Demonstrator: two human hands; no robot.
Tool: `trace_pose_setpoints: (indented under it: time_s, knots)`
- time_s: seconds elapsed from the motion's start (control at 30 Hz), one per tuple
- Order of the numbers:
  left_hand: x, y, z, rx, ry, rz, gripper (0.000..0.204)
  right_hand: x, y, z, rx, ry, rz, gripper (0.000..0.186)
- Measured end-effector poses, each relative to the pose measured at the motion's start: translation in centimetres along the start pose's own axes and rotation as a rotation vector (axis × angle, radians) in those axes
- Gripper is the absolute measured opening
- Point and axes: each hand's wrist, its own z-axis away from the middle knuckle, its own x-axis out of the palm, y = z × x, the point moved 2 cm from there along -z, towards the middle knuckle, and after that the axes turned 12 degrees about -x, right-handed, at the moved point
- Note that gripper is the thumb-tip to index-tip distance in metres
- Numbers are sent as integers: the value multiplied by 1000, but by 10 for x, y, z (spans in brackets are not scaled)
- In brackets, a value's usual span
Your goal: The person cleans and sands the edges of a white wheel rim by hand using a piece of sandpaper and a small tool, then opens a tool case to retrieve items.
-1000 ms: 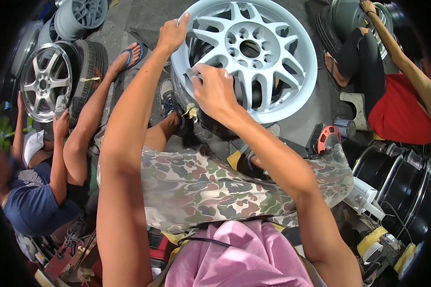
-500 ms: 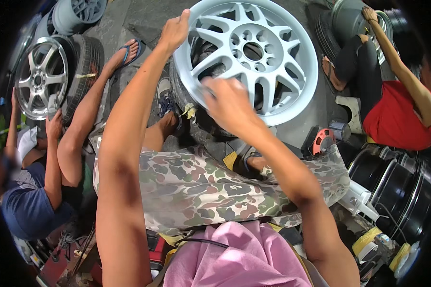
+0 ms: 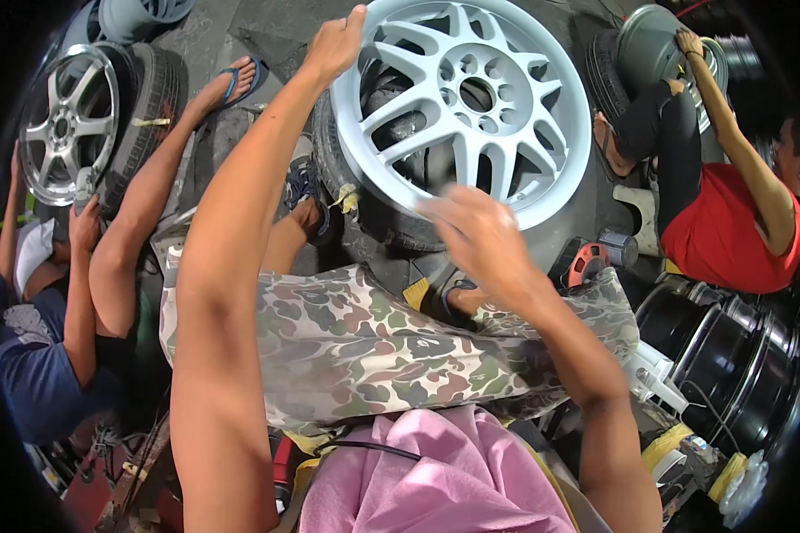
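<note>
A pale blue-white multi-spoke wheel rim [image 3: 473, 138] leans tilted before me against a dark tire [image 3: 331, 155]. My left hand [image 3: 336, 46] grips its upper left edge, fingers wrapped over the lip. By the rim's lower edge is my right hand [image 3: 480, 235], its fingers curled and smeared by motion. Whatever those fingers pinch is too blurred to make out. Camouflage cloth [image 3: 373, 355] covers my lap below the wheel, and pink cloth [image 3: 436, 471] lies nearest me.
At left a co-worker in a blue shirt [image 3: 40, 355] handles a silver wheel [image 3: 60, 131] beside a tire. Another person in a red shirt [image 3: 729, 231] sits at right, holding a grey wheel [image 3: 653, 53]. Black rims [image 3: 711, 346] stand at lower right, near a red-and-black reel [image 3: 588, 262] and a can [image 3: 618, 244].
My right hand has moved down and right along the rim's lower edge. My left hand keeps its hold, and the wheel shows only a slight shift in view.
</note>
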Motion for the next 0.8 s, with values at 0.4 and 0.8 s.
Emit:
trace_pose_setpoints:
  time_s: [0.4, 0.8]
  knots:
    - [13, -8, -18, -92, -48, 20, 82, 53, -23, -74, -133, 300, 154, 23]
    - [10, 16, -6, -79, -71, -46, 83, 68, 8, -121, 97, 374, 172, 10]
